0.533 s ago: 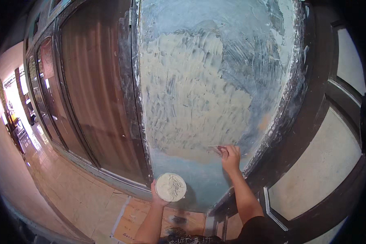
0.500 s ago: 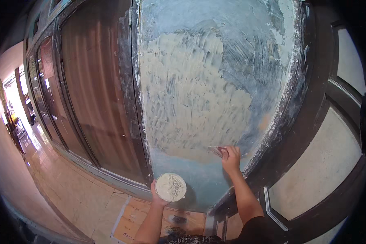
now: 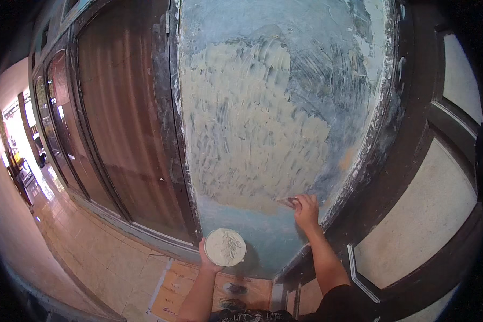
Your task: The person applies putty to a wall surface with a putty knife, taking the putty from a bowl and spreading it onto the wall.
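Observation:
My left hand (image 3: 209,257) is wrapped round the side of a round tub (image 3: 225,247) full of cream-coloured paste, its surface streaked with scoop marks. Up and to the right, my right hand (image 3: 307,211) pinches a thin scraper (image 3: 287,202), probably a putty knife, at the lower edge of a coated patch. That patch of beige putty (image 3: 247,134) covers much of the blue-grey wall panel (image 3: 236,217) and shows many short dark streaks. Bare blue-green wall lies below it. Fingers of the right hand partly hide the scraper's handle.
A brown-framed window with a curtain (image 3: 126,123) stands to the left of the panel. At right is dark wooden framing with pale panels (image 3: 418,214). Flattened cardboard (image 3: 172,290) lies on the tiled floor (image 3: 99,244) beneath me. A bright opening shows at far left.
My right hand and the scraper have shifted very slightly down, and the blade's angle has changed a little. The view has moved slightly. The tub stays in my left hand.

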Demonstrator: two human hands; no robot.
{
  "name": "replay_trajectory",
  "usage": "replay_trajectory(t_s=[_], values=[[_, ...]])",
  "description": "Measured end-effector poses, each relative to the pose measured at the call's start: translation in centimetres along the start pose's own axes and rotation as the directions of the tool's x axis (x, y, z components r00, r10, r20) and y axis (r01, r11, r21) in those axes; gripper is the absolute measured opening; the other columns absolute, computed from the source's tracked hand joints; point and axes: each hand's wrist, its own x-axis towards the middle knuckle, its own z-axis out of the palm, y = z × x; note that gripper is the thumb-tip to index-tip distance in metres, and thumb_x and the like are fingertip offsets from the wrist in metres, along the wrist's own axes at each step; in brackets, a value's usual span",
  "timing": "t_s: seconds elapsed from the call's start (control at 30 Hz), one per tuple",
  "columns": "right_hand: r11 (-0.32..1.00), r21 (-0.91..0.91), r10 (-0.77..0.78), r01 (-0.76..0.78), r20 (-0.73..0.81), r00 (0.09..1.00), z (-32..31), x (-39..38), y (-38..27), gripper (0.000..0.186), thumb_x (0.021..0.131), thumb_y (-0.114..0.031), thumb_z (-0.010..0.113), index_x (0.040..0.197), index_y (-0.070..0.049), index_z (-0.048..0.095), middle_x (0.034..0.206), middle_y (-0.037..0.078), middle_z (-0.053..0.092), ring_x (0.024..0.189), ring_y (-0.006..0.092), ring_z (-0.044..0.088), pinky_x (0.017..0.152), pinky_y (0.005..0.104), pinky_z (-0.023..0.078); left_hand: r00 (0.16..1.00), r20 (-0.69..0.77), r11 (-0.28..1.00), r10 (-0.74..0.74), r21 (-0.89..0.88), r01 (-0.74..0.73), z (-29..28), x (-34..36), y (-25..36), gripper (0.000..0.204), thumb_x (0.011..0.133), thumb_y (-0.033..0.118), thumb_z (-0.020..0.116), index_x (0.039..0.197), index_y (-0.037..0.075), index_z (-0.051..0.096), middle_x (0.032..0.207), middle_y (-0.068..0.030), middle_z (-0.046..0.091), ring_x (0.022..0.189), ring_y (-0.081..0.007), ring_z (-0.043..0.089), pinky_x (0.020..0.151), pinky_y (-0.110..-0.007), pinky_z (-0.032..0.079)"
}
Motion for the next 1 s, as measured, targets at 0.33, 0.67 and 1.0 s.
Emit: replay_trajectory(t_s=[0.33,0.67,1.0], values=[[0.902,0.297,-0.355,0.314,0.094,0.930,-0.9,-1.9,-5.2,0.029,0.075,0.001,0.070,0.099,-0.015,0.075,0.098,0.001,0.070,0.091,0.0280,0.057,0.085,0.0394,0.046,0.999,0.022,1.000,-0.030,-0.002,0.030,2.4,1.2,-0.4,0.083,0.092,0.070,0.039,0.147,0.009,0.050,0.147,-0.0185,0.054,0.131,-0.0426,0.053,0.110,-0.060,0.042],[0.856,0.226,-0.507,0.464,0.191,0.841,0.2,-4.8,-8.1,0.038,0.076,-0.005,0.069,0.105,-0.028,0.077,0.105,-0.009,0.068,0.099,0.0201,0.056,0.084,0.0365,0.043,0.998,0.022,0.998,-0.057,0.023,0.056,4.3,2.2,-0.9,0.083,0.092,0.069,0.038,0.147,0.008,0.050,0.146,-0.0187,0.054,0.131,-0.0413,0.054,0.112,-0.059,0.040],[0.839,0.219,-0.533,0.498,0.150,0.833,1.1,-4.7,-9.1,0.029,0.081,-0.012,0.070,0.105,-0.027,0.077,0.104,-0.009,0.069,0.096,0.0188,0.057,0.083,0.0361,0.042,0.997,0.057,0.998,-0.055,0.027,0.054,3.7,2.0,-1.4,0.079,0.095,0.065,0.035,0.147,0.007,0.049,0.147,-0.0180,0.054,0.131,-0.0394,0.054,0.112,-0.055,0.041]])
